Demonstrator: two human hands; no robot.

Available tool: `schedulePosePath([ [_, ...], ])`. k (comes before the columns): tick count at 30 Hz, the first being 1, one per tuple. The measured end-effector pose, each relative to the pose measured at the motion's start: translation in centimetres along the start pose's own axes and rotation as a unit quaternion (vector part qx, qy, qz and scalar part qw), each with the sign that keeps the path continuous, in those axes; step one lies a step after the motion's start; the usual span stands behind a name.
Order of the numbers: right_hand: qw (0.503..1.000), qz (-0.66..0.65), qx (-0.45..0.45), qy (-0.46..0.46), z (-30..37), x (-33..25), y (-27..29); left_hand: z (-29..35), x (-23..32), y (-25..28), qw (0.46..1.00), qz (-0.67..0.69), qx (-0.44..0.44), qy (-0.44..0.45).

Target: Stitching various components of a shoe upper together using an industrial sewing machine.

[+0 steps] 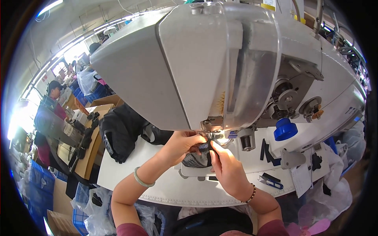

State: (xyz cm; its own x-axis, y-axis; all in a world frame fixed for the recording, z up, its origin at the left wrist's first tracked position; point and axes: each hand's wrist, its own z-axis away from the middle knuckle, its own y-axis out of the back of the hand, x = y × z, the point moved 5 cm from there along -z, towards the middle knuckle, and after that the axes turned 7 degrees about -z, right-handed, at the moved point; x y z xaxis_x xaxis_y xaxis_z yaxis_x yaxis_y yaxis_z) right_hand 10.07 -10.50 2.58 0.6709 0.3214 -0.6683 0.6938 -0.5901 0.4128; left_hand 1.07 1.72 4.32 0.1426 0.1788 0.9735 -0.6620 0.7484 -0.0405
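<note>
Both hands meet below the head of a large white sewing machine (204,59), close to its lit needle area. My left hand (182,146), a pale bangle at its wrist, is closed with its fingertips pinching a small dark fabric piece (204,147). From the other side my right hand (228,169) pinches the same piece between thumb and forefinger. Beneath my fingers lies grey, folded fabric (197,160) on the machine bed. The fingers partly cover the piece, and its exact kind cannot be made out.
A black fabric bundle (122,131) lies on the white table (157,192) at the left. Thread snips (271,181) and dark strips (265,151) lie to the right. A blue knob (285,129) juts from the machine. Another person (53,98) is at the far left, near blue crates (41,179).
</note>
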Motion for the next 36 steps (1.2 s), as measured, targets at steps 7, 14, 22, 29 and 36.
schedulePosePath([
  [7,0.99,-0.121,0.029,-0.072,-0.4,2.2,-0.6,-2.1,-0.4,1.4,0.998,0.049,-0.023,-0.031],
  [14,0.976,-0.186,0.022,-0.11,-0.6,2.0,-0.3,-2.2,-0.6,1.6,0.998,0.048,-0.034,-0.034],
  [22,0.98,-0.188,0.014,-0.068,-0.3,2.9,-0.5,-2.0,-0.7,1.5,0.998,0.06,-0.02,-0.024],
  [29,0.983,-0.181,-0.004,0.039,0.4,0.3,-1.0,-0.5,-1.0,1.8,0.998,0.004,-0.045,-0.037],
  [36,0.967,-0.113,-0.207,0.1,-1.4,-5.3,-1.1,8.1,0.3,3.5,0.919,-0.344,-0.184,-0.063],
])
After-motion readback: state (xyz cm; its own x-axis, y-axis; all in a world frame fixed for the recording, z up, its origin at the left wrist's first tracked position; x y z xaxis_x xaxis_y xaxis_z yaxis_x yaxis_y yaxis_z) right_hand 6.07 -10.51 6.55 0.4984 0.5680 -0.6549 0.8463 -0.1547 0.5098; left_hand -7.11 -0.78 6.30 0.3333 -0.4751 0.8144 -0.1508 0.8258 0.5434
